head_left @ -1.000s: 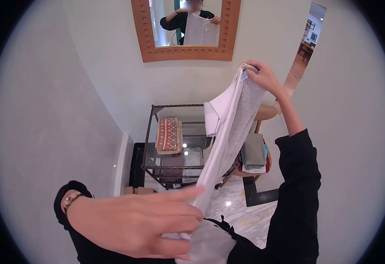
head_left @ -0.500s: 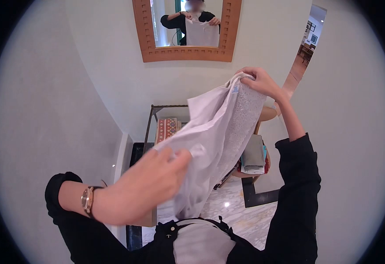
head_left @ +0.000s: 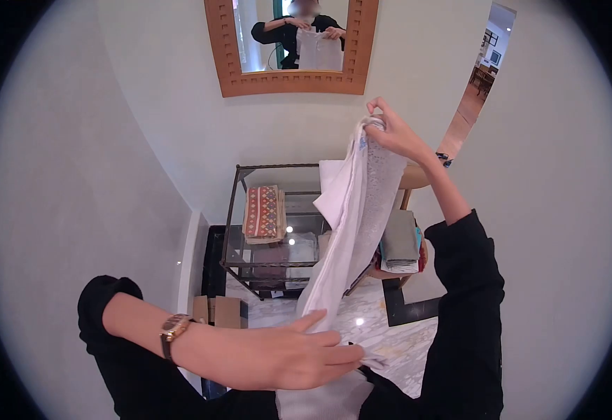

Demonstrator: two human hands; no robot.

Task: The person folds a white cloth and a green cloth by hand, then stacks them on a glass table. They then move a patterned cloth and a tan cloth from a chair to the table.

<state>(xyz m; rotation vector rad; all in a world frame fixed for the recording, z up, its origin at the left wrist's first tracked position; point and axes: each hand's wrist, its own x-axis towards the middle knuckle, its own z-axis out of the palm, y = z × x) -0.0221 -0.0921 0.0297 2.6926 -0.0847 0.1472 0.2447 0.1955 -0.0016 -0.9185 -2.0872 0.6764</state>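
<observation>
A long white cloth [head_left: 351,210] with a speckled, lace-like panel and a small blue mark near its top hangs in folds before me. At its upper end, my right hand [head_left: 390,133] grips the bunched edge between thumb and fingers, index finger raised. Low in front of my body, my left hand [head_left: 299,358] lies across the cloth's lower end. Its fingers point right, and a bit of the fabric sticks out past the fingertips. The back of that hand hides most of its grip.
Beyond the cloth stands a metal-framed glass shelf [head_left: 278,168] with folded patterned textiles [head_left: 262,213]. Folded grey cloth [head_left: 400,238] is stacked on a wooden chair [head_left: 412,176] at right. Cardboard boxes [head_left: 227,312] sit on the floor at left. A wood-framed mirror [head_left: 292,85] hangs ahead.
My left hand has swept down and right, toward my body. The cloth has narrowed into a steeper fold, uncovering more of the shelf. My right hand has shifted slightly left and up.
</observation>
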